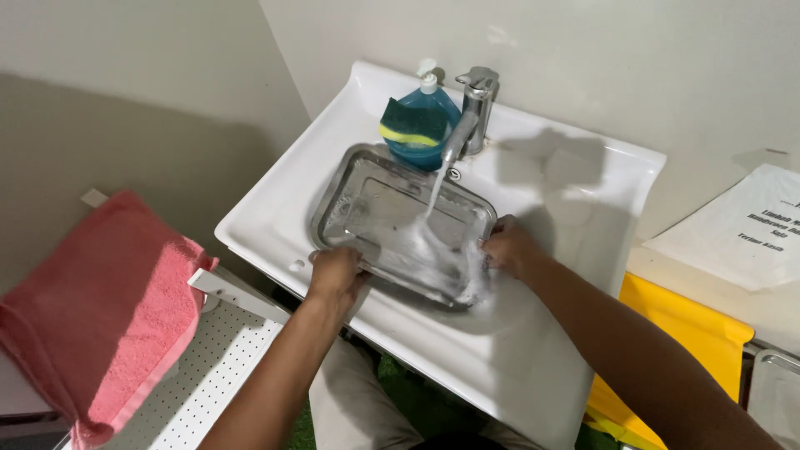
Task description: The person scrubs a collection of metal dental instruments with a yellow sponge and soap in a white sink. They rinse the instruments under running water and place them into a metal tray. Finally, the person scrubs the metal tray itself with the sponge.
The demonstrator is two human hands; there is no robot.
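Note:
A rectangular steel tray [367, 196] lies across the white sink [575, 183]. Water streams from the chrome tap [472, 112] onto its right half and splashes. My left hand [335, 272] grips the tray's near left edge. My right hand [508, 246] holds its right end, at the splash. Behind the tray, beside the tap, stands a blue soap bottle [433, 112] with a green and yellow sponge [412, 125] leaning on it.
A pink towel [100, 308] hangs over a white perforated rack [212, 375] at the left. A yellow bin bag [683, 333] sits at the right, with a white paper sheet [742, 229] above it. Walls close in behind the sink.

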